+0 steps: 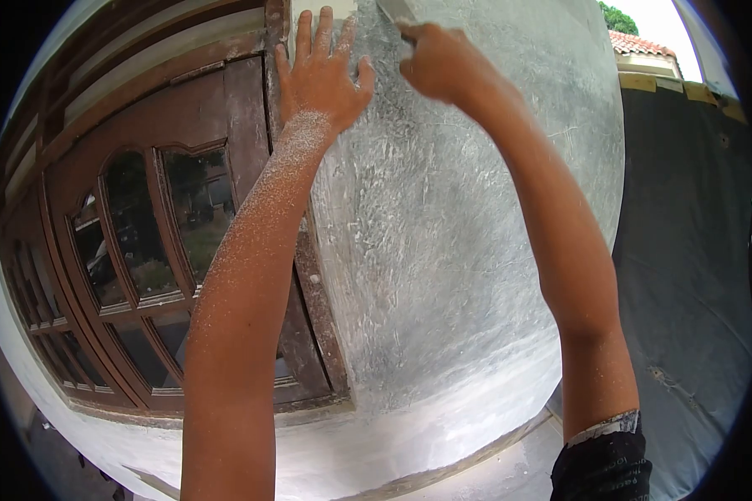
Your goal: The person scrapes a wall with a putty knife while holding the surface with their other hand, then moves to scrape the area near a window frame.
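My left hand point(323, 83) is spread flat against the upper wall, beside the edge of the wooden window frame point(269, 75). White dust covers that wrist and forearm. Higher up and to the right, my right hand point(443, 63) is closed around a scraper point(397, 12), whose flat blade lies close to the wall at the top edge of the view. Most of the scraper's handle is hidden in my fist. The grey plastered wall point(443, 242) has a rough, scraped-looking surface with pale flecks and streaks, most marked below my hands.
Brown wooden windows with glass panes point(134, 217) fill the left side. A dark sheet point(685, 275) hangs at the right, with a tiled roof point(639, 44) beyond it. Along the wall's foot runs a pale ledge point(493, 472).
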A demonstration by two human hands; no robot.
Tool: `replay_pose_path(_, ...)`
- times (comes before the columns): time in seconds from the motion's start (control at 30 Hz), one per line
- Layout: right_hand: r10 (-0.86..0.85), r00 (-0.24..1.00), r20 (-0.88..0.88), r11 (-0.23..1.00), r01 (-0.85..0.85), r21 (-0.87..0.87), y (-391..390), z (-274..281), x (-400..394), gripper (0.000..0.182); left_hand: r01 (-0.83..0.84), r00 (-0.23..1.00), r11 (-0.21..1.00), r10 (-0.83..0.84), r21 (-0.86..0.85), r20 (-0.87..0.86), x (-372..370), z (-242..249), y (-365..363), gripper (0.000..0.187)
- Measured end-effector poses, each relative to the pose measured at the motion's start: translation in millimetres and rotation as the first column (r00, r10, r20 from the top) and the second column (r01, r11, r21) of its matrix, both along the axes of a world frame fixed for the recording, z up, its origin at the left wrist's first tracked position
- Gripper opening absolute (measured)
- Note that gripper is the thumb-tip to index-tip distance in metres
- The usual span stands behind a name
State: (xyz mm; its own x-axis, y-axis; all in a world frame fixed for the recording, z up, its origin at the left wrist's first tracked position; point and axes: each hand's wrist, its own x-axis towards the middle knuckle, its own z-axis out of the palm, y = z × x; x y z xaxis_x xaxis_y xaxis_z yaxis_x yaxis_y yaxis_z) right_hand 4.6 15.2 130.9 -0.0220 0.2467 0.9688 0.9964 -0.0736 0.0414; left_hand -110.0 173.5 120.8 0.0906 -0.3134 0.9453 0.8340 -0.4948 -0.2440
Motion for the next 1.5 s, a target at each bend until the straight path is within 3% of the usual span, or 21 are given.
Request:
replay_pose_path(0.07,-0.019,0.994,0.112,0.995,0.007,0.101,13,1,11,0.059,0.010,1.000,1.000,-0.010,-0.008,-0.008,-3,1,-2,0.063)
replay_pose_path(0.17,0.067,0.996,-0.064,0.997,-0.069,-0.042,11,34,11,0.059,0.063,0.996,0.997,-0.066,-0.052,-0.053,-8,-1,-16,0.065)
replay_pose_path(0.3,0.127,0.991,-0.029,0.992,-0.127,0.012,19,28,16,0.059,0.118,0.991,0.989,-0.123,-0.091,-0.055,-11,-2,-24,0.067)
replay_pose_path(0.37,0.064,0.982,0.176,0.986,-0.089,0.141,29,7,33,0.057,0.110,0.992,0.989,-0.116,-0.101,-0.057,-11,-3,-24,0.067)
replay_pose_path(0.4,0.060,0.982,0.182,0.986,-0.086,0.142,23,8,26,0.057,0.101,0.993,0.989,-0.107,-0.108,-0.053,-10,-2,-23,0.067)
replay_pose_path(0.47,0.101,0.993,-0.069,0.993,-0.104,-0.051,5,17,9,0.058,0.079,0.997,0.996,-0.080,-0.042,-0.020,-2,2,-4,0.065)
replay_pose_path(0.53,0.096,0.992,-0.087,0.993,-0.102,-0.067,8,37,10,0.060,0.049,0.999,0.999,-0.049,0.011,0.000,0,0,-4,0.063)
replay_pose_path(0.63,0.092,0.994,-0.050,0.996,-0.092,0.005,10,31,3,0.061,0.100,0.993,0.991,-0.105,-0.086,-0.059,-12,-3,-23,0.066)
replay_pose_path(0.7,-0.012,0.998,0.068,0.999,0.009,0.049,11,8,5,0.061,0.068,0.994,0.980,-0.083,-0.186,-0.072,-13,-3,-33,0.068)
replay_pose_path(0.8,0.000,0.990,0.143,0.987,-0.023,0.157,24,12,15,0.061,0.018,0.999,0.999,-0.019,-0.028,-0.026,-4,-1,-5,0.063)
replay_pose_path(0.83,0.078,0.996,-0.033,0.997,-0.078,0.008,9,23,1,0.062,0.019,0.999,0.999,-0.019,-0.026,-0.029,-4,0,-5,0.063)
replay_pose_path(0.93,0.065,0.992,-0.105,0.996,-0.070,-0.047,1,40,-10,0.061,0.013,1.000,1.000,-0.013,-0.025,-0.027,-4,0,-4,0.063)
replay_pose_path(0.97,0.069,0.996,-0.058,0.965,-0.081,-0.248,-16,46,-8,0.059,0.007,1.000,0.999,-0.008,-0.034,-0.027,-4,-1,-5,0.063)
replay_pose_path(1.0,0.069,0.996,-0.060,0.965,-0.082,-0.251,-7,33,-5,0.059,0.003,1.000,0.999,-0.004,-0.041,-0.029,-4,-1,-6,0.062)
replay_pose_path(1.07,-0.009,0.989,0.149,0.994,-0.007,0.110,16,2,5,0.058,0.002,1.000,0.999,-0.003,-0.051,-0.029,-4,-2,-8,0.062)
replay_pose_path(1.3,0.102,0.991,-0.085,0.994,-0.104,-0.022,6,37,-9,0.058,0.015,0.999,0.999,-0.016,-0.042,-0.029,-5,-1,-9,0.062)
replay_pose_path(1.4,0.069,0.997,0.032,0.997,-0.070,0.035,10,6,-5,0.057,0.063,0.995,0.992,-0.071,-0.108,-0.069,-10,-2,-18,0.070)
replay_pose_path(1.43,0.004,0.992,0.129,0.991,-0.021,0.129,18,0,0,0.057,0.065,0.995,0.992,-0.073,-0.109,-0.065,-10,-3,-18,0.070)
replay_pose_path(1.47,0.003,0.991,0.135,0.991,-0.021,0.131,20,11,4,0.057,0.070,0.995,0.991,-0.078,-0.117,-0.063,-11,-2,-19,0.070)
replay_pose_path(1.5,0.045,0.998,0.036,0.999,-0.046,0.022,15,25,2,0.057,0.074,0.994,0.990,-0.083,-0.124,-0.065,-10,-1,-19,0.071)
